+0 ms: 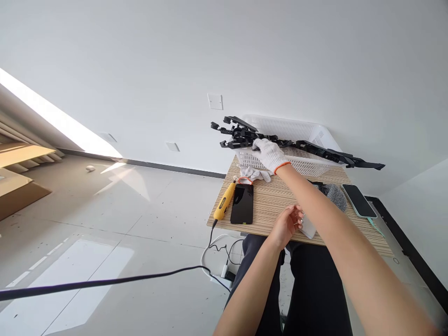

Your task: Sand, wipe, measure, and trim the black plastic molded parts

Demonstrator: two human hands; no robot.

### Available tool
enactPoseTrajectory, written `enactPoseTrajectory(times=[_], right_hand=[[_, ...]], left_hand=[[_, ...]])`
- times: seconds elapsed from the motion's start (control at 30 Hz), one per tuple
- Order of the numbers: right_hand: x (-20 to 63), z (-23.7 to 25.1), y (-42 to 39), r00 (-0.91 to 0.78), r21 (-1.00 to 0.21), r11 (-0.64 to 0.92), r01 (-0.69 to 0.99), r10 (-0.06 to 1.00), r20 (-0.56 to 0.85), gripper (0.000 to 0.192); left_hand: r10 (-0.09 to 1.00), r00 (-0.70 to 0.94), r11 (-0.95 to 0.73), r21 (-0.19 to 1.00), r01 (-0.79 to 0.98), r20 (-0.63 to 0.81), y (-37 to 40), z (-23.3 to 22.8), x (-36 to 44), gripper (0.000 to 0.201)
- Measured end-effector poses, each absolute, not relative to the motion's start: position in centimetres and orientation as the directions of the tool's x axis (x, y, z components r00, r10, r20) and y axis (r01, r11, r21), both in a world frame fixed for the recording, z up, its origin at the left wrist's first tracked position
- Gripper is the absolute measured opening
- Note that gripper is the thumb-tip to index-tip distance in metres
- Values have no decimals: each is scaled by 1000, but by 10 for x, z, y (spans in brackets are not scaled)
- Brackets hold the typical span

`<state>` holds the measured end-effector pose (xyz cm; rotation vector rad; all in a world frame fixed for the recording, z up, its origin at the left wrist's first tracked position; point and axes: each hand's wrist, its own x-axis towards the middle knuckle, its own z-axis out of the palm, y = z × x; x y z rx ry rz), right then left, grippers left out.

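Head view: right hand (269, 154), in a white work glove w/ orange cuff, reaches far out and rests on a long black plastic chain (297, 145) lying across the rim of a white basket (315, 163) at the back of the bench (280, 200); fingers look curled onto the links, grip not fully clear. Left hand (287, 224) is bare, near the front edge, fingers loosely closed on a small white item (308, 227), can't tell what. A second white glove (255, 174) lies unworn by the basket. Also on the bench: yellow power screwdriver (224, 201), black phone (242, 204), 2nd phone (359, 200) at right, grey cloth (334, 193). Progress, as a judgement: early; chain looks assembled but sits only half over the basket, one glove not on. Writing: dark lettering on the screwdriver, too small to read; no other labels legible.
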<state>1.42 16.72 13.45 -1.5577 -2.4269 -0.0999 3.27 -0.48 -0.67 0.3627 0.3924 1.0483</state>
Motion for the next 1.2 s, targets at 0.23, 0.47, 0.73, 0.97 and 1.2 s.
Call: enactPoseTrajectory(times=[0.23, 0.47, 0.73, 0.97, 1.2], right_hand=[[35, 131, 141, -289, -381, 556, 738, 772, 566, 16], [47, 117, 118, -183, -493, 586, 642, 743, 644, 9], [59, 76, 120, 124, -630, 528, 570, 702, 701, 19], [74, 49, 114, 84, -611, 602, 514, 674, 734, 45], [68, 39, 91, 243, -781, 454, 429, 775, 583, 42]], left_hand=[[888, 441, 444, 496, -747, -130, -5, -5, 33, 36], [896, 427, 424, 510, -748, -117, -9, -11, 35, 32], [932, 309, 359, 372, -856, -188, -8, -7, 34, 36], [934, 269, 325, 250, -912, -233, -6, 1, 27, 26], [947, 114, 218, 336, -916, -301, -11, -3, 24, 33]])
